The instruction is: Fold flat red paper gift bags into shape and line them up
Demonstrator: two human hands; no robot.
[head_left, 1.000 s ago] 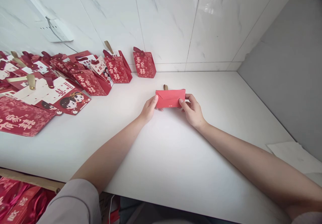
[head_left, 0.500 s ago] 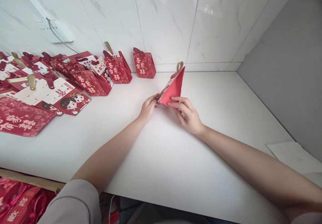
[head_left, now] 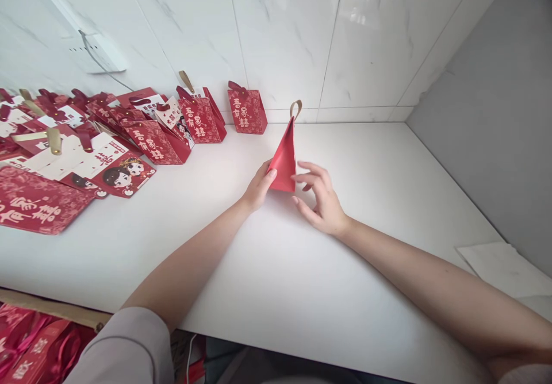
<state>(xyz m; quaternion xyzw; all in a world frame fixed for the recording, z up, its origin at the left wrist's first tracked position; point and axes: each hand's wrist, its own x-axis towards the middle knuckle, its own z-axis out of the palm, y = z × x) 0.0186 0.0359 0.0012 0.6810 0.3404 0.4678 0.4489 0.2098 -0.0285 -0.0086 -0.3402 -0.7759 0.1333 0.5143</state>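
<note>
A red paper gift box [head_left: 284, 165] with a tan ribbon loop [head_left: 295, 108] at its peak stands tilted over the white table, its plain triangular side turned toward me. My left hand [head_left: 259, 186] grips its left edge, thumb in front and the other fingers hidden behind. Beside the right edge is my right hand [head_left: 321, 197], fingers curved and spread, thumb apart. Its fingertips are very close to the box edge; whether they touch I cannot tell.
Several red and white gift boxes [head_left: 157, 142] crowd the left of the table [head_left: 276, 292]. One red box [head_left: 247, 111] stands alone by the tiled wall. White paper [head_left: 509, 266] lies at the right. More red boxes [head_left: 38, 344] sit below the table's left edge.
The box has turned so its side faces me more squarely, and its top has shifted left. My right fingers have come off its side; my left thumb now shows on the front.
</note>
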